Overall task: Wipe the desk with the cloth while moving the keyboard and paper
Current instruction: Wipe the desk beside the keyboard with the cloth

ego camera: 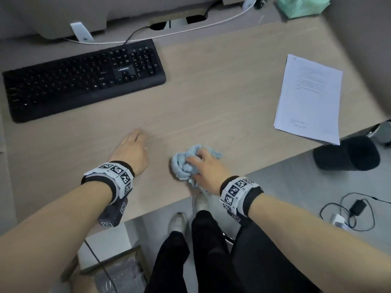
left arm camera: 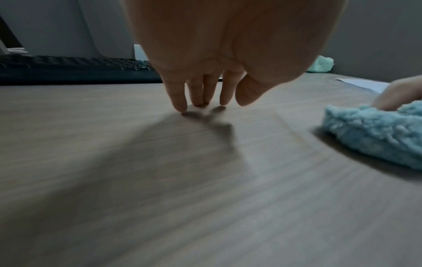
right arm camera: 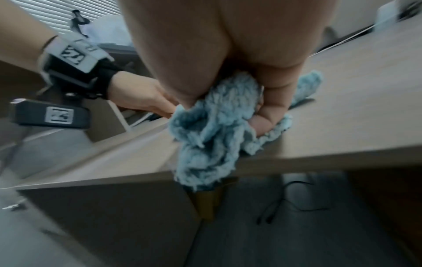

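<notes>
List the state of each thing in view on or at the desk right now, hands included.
Cloth: bunched up at the desk's near edge, part hanging over.
Right hand: grips the cloth.
Left hand: fingers straight, fingertips on the desk, holding nothing.
Keyboard: flat, far left, untouched.
Paper: flat, right side, near corner overhanging the edge.

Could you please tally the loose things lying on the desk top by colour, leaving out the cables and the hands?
Black: 1, the keyboard
White: 1, the stack of paper
Light blue: 1, the cloth, gripped by the right hand
Green: 1, a crumpled bag-like thing at the far edge
Total: 4
</notes>
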Demonstrator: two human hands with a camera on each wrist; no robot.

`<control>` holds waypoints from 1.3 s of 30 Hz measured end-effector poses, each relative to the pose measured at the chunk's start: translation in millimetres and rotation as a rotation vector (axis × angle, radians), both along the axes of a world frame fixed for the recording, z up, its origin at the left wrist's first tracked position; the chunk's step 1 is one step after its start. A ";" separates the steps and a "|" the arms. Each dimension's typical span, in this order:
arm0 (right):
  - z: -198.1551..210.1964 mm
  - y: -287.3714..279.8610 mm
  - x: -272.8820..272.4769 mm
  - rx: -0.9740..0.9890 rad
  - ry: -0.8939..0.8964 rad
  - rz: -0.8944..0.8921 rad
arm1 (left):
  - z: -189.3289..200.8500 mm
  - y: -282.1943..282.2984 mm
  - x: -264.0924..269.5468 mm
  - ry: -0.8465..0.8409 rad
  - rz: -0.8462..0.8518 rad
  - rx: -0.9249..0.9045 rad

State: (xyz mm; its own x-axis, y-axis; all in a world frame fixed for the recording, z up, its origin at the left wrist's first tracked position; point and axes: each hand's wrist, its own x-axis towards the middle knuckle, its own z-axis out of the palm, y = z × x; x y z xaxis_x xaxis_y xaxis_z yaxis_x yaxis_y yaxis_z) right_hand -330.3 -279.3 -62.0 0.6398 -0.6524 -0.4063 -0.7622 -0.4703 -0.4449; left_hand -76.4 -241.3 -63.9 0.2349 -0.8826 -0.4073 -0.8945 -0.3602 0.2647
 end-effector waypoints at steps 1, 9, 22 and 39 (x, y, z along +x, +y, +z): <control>0.7 -4.5 -14.9 -0.015 0.016 -0.095 | 1.3 3.7 3.0 0.006 0.017 -0.027; 15.2 -15.6 -40.9 -0.056 0.058 -0.492 | 2.6 37.5 7.8 -0.034 -0.113 0.013; 6.5 15.7 -49.1 -0.005 0.182 -0.686 | 9.3 38.2 13.8 -0.049 -0.172 0.098; -10.0 29.2 51.5 0.087 0.048 -0.348 | 8.3 36.3 24.4 -0.044 -0.185 0.075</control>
State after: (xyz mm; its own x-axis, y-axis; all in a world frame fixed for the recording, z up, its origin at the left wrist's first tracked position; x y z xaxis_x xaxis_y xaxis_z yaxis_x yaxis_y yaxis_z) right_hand -278.8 -250.1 -72.0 0.3644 -0.7891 -0.4945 -0.8910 -0.1411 -0.4314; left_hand -52.0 -205.0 -55.6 0.0904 -0.8799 -0.4664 -0.9576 -0.2055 0.2021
